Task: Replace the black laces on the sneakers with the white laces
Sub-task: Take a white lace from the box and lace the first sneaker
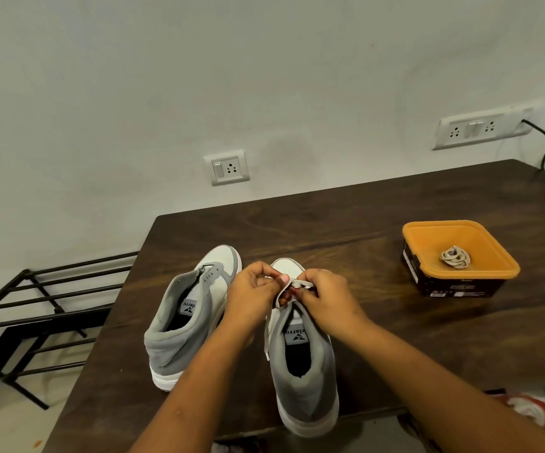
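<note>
On my feed both my left hand [254,289] and right hand [325,297] pinch the white lace [300,284] over the right sneaker [300,364] on the table [346,230], its insole label partly reading "elarro".

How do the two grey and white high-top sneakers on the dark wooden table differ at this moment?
The right grey and white sneaker has a white lace at its front, held by both hands; the left grey and white sneaker shows bare eyelets and is untouched. The right one sits nearer the table edge. Both stand upright, toes towards the wall.
</note>
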{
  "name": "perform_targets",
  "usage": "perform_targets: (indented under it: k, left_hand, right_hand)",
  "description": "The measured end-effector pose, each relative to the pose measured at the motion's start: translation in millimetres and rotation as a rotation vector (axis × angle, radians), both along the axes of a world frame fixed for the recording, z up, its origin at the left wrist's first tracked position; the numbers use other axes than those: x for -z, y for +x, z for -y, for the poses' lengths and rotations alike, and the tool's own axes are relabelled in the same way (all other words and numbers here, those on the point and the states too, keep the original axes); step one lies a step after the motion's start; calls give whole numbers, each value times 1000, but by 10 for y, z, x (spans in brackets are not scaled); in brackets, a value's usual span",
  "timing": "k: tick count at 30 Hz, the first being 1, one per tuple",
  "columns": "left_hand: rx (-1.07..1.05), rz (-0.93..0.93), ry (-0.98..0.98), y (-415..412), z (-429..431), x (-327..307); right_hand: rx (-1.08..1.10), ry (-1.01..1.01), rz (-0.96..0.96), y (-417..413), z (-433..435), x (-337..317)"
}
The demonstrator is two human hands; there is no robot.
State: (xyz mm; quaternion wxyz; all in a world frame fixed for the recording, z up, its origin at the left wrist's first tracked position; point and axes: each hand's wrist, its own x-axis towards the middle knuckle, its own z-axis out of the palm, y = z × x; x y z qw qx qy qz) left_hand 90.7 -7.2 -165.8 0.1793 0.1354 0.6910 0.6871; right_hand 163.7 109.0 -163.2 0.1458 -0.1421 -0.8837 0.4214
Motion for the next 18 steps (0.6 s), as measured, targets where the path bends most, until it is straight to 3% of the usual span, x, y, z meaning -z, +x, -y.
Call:
perform_targets:
  k: [6,10,12,18]
  left_hand:
    - [-4,65,-32,3,-6,-16]
    - [-8,70,-64,0,-6,-27]
    - [-30,73,-39,0,-10,-38]
    - [-32,185,16,16,-33,-98]
  right_hand:
    - [-2,165,-207,54,-3,19]
    - [50,211,-152,44,-21,28]
    - [95,68,-137,15,-19,38]
    - [229,-620,-35,-10,17,34]
